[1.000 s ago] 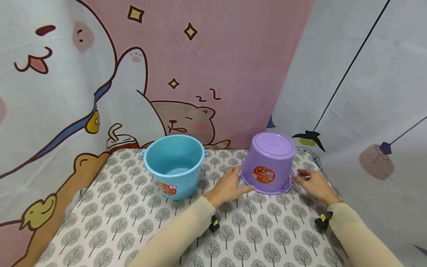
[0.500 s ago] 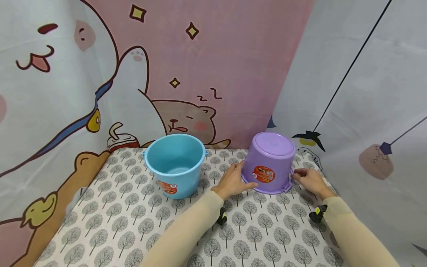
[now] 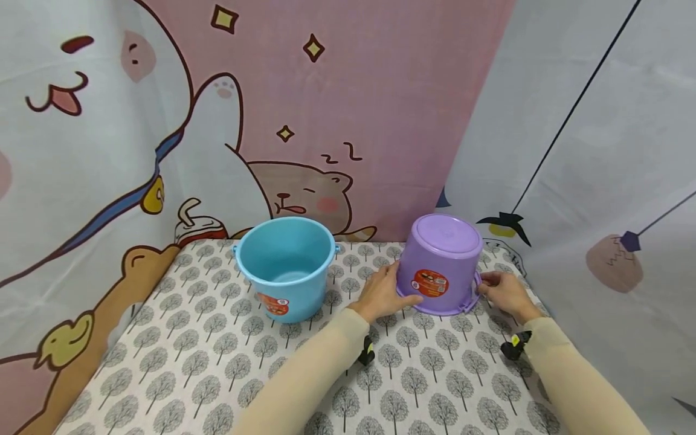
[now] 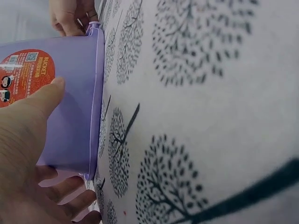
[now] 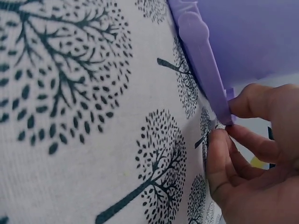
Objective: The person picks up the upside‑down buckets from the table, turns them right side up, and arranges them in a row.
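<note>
An upside-down purple bucket (image 3: 440,266) with a red label sits rim-down on the patterned cloth, right of centre. My left hand (image 3: 380,296) rests at its left side, thumb across the front wall and the other fingers spread along the side, as the left wrist view also shows. At the right side of the bucket, my right hand (image 3: 508,295) pinches the purple bucket handle (image 5: 205,70) between thumb and forefinger, near the cloth. A light blue bucket (image 3: 288,269) stands upright to the left, its mouth facing up, apart from both hands.
The table is covered by a cloth (image 3: 217,350) printed with grey trees. A pink cartoon curtain (image 3: 380,109) hangs behind it, and a pale curtain (image 3: 598,151) runs along the right edge.
My left hand has moved slightly right against the purple bucket. My right hand has come in to the left and now pinches the handle. Both buckets have stayed in place.
</note>
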### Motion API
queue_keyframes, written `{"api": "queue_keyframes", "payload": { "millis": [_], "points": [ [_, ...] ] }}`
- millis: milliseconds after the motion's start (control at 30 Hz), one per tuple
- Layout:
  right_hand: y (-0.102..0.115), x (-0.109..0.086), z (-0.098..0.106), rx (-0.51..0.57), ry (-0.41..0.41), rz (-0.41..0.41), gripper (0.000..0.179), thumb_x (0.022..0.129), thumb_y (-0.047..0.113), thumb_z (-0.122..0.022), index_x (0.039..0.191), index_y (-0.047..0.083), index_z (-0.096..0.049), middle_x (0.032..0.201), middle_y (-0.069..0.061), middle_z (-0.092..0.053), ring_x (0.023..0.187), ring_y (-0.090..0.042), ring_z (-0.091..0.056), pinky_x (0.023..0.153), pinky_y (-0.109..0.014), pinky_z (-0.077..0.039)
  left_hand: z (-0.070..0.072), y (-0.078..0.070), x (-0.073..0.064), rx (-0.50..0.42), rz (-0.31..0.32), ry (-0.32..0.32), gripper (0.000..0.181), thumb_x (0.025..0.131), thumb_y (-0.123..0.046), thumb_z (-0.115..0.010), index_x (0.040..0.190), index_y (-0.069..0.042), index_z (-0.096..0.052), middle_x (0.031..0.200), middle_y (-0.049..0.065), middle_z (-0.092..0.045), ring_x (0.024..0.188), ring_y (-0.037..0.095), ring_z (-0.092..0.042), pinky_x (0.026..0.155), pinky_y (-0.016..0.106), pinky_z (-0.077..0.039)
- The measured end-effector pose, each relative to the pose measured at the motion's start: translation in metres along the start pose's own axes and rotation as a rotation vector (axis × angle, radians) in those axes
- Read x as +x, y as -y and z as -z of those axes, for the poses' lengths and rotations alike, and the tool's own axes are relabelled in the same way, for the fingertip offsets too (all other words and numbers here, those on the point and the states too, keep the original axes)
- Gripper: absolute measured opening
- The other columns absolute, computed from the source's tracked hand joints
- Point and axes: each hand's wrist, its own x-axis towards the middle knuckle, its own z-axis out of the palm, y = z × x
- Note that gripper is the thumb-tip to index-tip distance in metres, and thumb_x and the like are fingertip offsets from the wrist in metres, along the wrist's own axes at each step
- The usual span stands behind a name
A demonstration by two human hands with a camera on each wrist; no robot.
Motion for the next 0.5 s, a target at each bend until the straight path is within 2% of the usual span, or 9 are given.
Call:
{"api": "queue_keyframes", "payload": {
  "millis": [100, 200, 267, 333, 400, 500],
  "points": [
    [0.002, -0.001, -0.003, 0.088, -0.007, 0.006, 0.058, 0.117, 0.016, -0.064, 0.164, -0.015, -0.051, 0.149, -0.040, -0.069, 0.109, -0.024, -0.080, 0.081, -0.029, -0.070, -0.002, 0.002, 0.002, 0.006, 0.003, -0.004, 0.119, 0.097, -0.069, -0.088, 0.184, -0.011, -0.032, 0.177, 0.020, -0.055, 0.159, 0.042, -0.060, 0.135, 0.062, -0.051],
    [0.005, -0.004, -0.004, 0.183, -0.007, 0.042, 0.063, 0.120, 0.016, -0.062, 0.171, -0.014, -0.041, 0.151, -0.039, -0.068, 0.107, -0.012, -0.080, 0.087, -0.028, -0.073, -0.002, 0.003, 0.002, 0.012, 0.019, -0.009, 0.119, 0.097, -0.070, -0.089, 0.184, -0.012, -0.032, 0.175, 0.020, -0.057, 0.158, 0.041, -0.061, 0.133, 0.060, -0.055],
    [0.006, -0.006, -0.004, 0.213, -0.005, 0.075, 0.066, 0.121, 0.019, -0.061, 0.174, -0.012, -0.037, 0.152, -0.037, -0.068, 0.107, -0.003, -0.077, 0.090, -0.026, -0.072, -0.002, 0.003, 0.004, 0.010, 0.029, -0.016, 0.120, 0.096, -0.070, -0.090, 0.184, -0.013, -0.033, 0.175, 0.019, -0.057, 0.159, 0.040, -0.061, 0.133, 0.059, -0.055],
    [0.006, -0.009, -0.001, 0.215, 0.006, 0.115, 0.069, 0.122, 0.022, -0.062, 0.177, -0.009, -0.035, 0.153, -0.035, -0.067, 0.109, 0.000, -0.075, 0.093, -0.023, -0.071, -0.001, 0.002, 0.005, -0.001, 0.031, -0.014, 0.120, 0.095, -0.068, -0.091, 0.185, -0.015, -0.032, 0.177, 0.018, -0.056, 0.160, 0.039, -0.060, 0.134, 0.059, -0.054],
    [0.005, -0.012, 0.002, 0.196, 0.022, 0.154, 0.073, 0.121, 0.026, -0.065, 0.179, -0.005, -0.033, 0.156, -0.033, -0.066, 0.116, -0.005, -0.076, 0.095, -0.022, -0.070, 0.000, 0.002, 0.007, -0.009, 0.025, -0.013, 0.122, 0.093, -0.066, -0.095, 0.185, -0.017, -0.032, 0.177, 0.018, -0.056, 0.159, 0.039, -0.061, 0.133, 0.059, -0.054],
    [0.006, -0.018, 0.005, 0.125, 0.063, 0.223, 0.087, 0.116, 0.028, -0.076, 0.182, -0.003, -0.027, 0.162, -0.035, -0.062, 0.131, -0.027, -0.075, 0.098, -0.027, -0.070, 0.004, 0.003, 0.008, -0.006, 0.003, 0.006, 0.125, 0.089, -0.058, -0.101, 0.185, -0.016, -0.032, 0.177, 0.019, -0.056, 0.159, 0.040, -0.061, 0.133, 0.060, -0.054]
  ]
}}
